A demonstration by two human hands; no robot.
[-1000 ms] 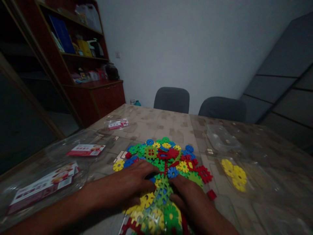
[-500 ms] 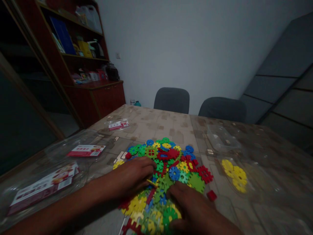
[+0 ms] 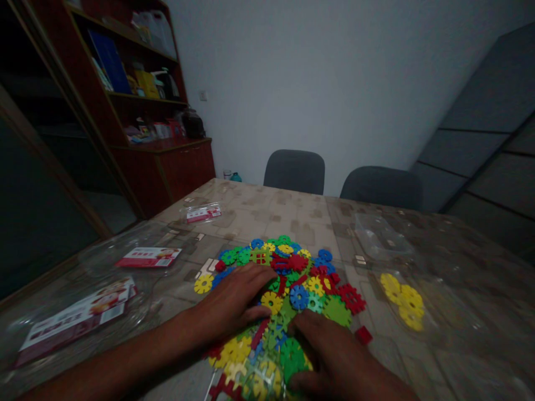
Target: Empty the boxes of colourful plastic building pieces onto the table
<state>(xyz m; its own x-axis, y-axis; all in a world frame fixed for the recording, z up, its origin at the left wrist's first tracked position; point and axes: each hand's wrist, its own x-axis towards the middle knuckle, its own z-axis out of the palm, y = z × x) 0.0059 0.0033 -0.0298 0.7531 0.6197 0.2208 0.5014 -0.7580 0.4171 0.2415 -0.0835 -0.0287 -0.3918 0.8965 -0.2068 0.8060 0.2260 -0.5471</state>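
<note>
A heap of colourful plastic gear-shaped pieces [image 3: 299, 297] lies before me on the table. My left hand [image 3: 240, 295] reaches over its left side, fingers stretched and thumb apart. A yellow toothed disc [image 3: 271, 302] shows face-up beside its fingertips, near the thumb. At the heap's front right, my right hand [image 3: 330, 351] curls around green toothed discs [image 3: 292, 356], with fingers above and thumb below. How many it holds is unclear. Clear plastic [image 3: 217, 376] shows at the heap's front, among yellow and red pieces.
Right of the heap, yellow discs [image 3: 407, 302] sit in a clear tray, with a clear container [image 3: 382, 236] behind. A red block [image 3: 363, 335] lies near my right hand. Clear packages with labels [image 3: 148, 257] are on the left. Two grey chairs [image 3: 293, 170] stand beyond the table.
My left hand has spread and shifted slightly right; the yellow disc that was edge-on at its fingers now shows its face. The green discs by my right hand have moved slightly up.
</note>
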